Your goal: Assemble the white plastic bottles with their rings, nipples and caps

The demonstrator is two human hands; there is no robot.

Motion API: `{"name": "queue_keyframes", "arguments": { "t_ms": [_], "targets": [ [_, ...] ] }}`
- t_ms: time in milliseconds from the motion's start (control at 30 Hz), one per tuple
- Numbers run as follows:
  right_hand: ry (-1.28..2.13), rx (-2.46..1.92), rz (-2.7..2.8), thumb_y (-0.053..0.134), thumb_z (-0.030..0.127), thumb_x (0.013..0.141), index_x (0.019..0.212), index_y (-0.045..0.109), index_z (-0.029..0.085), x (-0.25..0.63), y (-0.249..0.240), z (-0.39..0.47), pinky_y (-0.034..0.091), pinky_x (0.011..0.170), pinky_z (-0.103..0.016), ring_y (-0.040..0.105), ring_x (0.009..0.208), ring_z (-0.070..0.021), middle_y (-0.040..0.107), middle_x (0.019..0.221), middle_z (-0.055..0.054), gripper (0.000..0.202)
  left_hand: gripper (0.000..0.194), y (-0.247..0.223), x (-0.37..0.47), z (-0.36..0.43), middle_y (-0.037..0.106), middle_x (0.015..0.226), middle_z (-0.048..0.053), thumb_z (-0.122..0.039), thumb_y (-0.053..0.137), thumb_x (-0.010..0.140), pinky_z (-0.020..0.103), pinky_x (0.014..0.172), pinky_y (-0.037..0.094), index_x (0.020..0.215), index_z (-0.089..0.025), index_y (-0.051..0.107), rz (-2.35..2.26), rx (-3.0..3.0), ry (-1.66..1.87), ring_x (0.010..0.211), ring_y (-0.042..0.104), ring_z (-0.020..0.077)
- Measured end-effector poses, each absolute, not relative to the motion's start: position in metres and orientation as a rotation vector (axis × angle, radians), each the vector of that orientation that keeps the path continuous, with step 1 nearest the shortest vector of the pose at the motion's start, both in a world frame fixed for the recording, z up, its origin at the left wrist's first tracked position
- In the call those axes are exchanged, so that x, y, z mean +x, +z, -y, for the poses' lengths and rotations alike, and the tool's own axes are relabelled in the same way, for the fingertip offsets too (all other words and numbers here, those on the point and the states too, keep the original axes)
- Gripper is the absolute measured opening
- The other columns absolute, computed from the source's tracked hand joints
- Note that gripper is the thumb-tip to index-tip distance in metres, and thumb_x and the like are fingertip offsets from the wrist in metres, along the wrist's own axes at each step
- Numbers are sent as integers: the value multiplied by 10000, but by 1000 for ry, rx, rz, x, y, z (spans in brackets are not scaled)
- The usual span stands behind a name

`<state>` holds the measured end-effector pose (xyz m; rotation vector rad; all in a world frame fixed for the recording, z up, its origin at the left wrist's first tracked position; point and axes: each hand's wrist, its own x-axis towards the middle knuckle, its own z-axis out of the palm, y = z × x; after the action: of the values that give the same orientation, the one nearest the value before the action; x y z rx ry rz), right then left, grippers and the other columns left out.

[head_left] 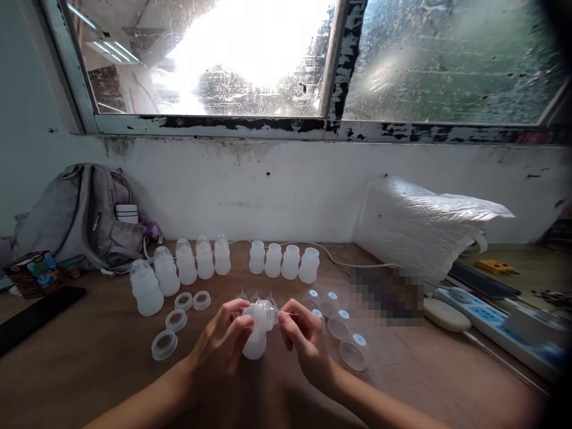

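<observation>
Between the fingers of my left hand [226, 336] is a translucent bottle collar ring [259, 313], turned on its side. A clear silicone nipple [273, 314] pokes out of the ring to the right. My right hand [306, 342] pinches the nipple's tip, with the thumb and forefinger closed on it. Just below the ring stands a frosted baby bottle [254, 347], partly hidden by my left fingers; whether the ring touches it, I cannot tell. Behind my hands are several clear nipples [255, 294], their lower parts hidden.
Capped bottles [167, 271] line the back left, open bottles [291, 262] the back centre. Loose collar rings [176, 320] lie left; clear domed caps [353, 354] and white discs [358, 339] lie right. A backpack [84, 220], silvery bag [415, 226] and power strip [487, 328] flank them.
</observation>
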<state>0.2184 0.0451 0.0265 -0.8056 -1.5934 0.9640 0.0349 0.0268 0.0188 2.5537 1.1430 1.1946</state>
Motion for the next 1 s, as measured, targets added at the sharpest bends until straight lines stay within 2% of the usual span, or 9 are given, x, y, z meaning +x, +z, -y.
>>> {"name": "queue_keyframes", "arguments": {
  "t_ms": [100, 233, 400, 533, 700, 867, 1000],
  "targets": [
    [934, -893, 1686, 448, 369, 789, 543, 346, 182, 221, 36, -53, 204, 403, -206, 264, 432, -60, 294, 470, 56, 325, 233, 5, 41, -26, 401, 1157, 91, -192, 410, 827, 312, 838, 401, 1056, -238, 408, -1069, 2251, 1288, 1043, 437, 195],
    [882, -910, 1822, 464, 361, 772, 517, 310, 181, 226, 46, -60, 189, 413, -212, 233, 454, -61, 256, 487, 54, 348, 460, -2, 47, -31, 439, 1151, 107, -345, 500, 790, 330, 848, 384, 1176, -221, 282, -926, 1733, 1195, 1030, 451, 197],
    [831, -905, 2002, 446, 328, 785, 526, 312, 179, 231, 61, -58, 170, 417, -218, 215, 452, -60, 245, 478, 55, 327, 458, 3, 48, -30, 535, 978, 55, -471, 513, 746, 290, 806, 356, 1085, -168, 454, -783, 1642, 944, 917, 468, 189],
    [862, -919, 2100, 443, 333, 784, 526, 288, 180, 232, 71, -55, 173, 418, -213, 219, 454, -57, 248, 475, 58, 338, 475, 6, 45, -26, 533, 859, 35, -534, 482, 733, 237, 673, 345, 981, -132, 530, -834, 1606, 933, 772, 448, 154],
    [919, -960, 2208, 407, 343, 811, 564, 362, 168, 238, 73, -61, 220, 428, -203, 293, 458, -59, 359, 486, 45, 305, 511, 6, 45, -27, 476, 700, 13, -573, 409, 752, 205, 542, 282, 862, -96, 553, -774, 1460, 906, 614, 379, 100],
    [1027, -942, 2315, 445, 315, 795, 582, 377, 165, 245, 77, -66, 245, 432, -191, 331, 465, -55, 399, 511, 43, 270, 519, 7, 44, -30, 470, 659, 18, -581, 406, 746, 205, 517, 259, 791, -86, 557, -761, 1432, 839, 581, 370, 95],
    [1136, -960, 2377, 455, 286, 781, 570, 389, 159, 248, 84, -67, 253, 434, -188, 344, 469, -53, 416, 520, 41, 255, 525, 8, 41, -32, 481, 668, 25, -571, 421, 743, 203, 511, 260, 826, -77, 578, -757, 1466, 737, 581, 377, 96]
  ]
}}
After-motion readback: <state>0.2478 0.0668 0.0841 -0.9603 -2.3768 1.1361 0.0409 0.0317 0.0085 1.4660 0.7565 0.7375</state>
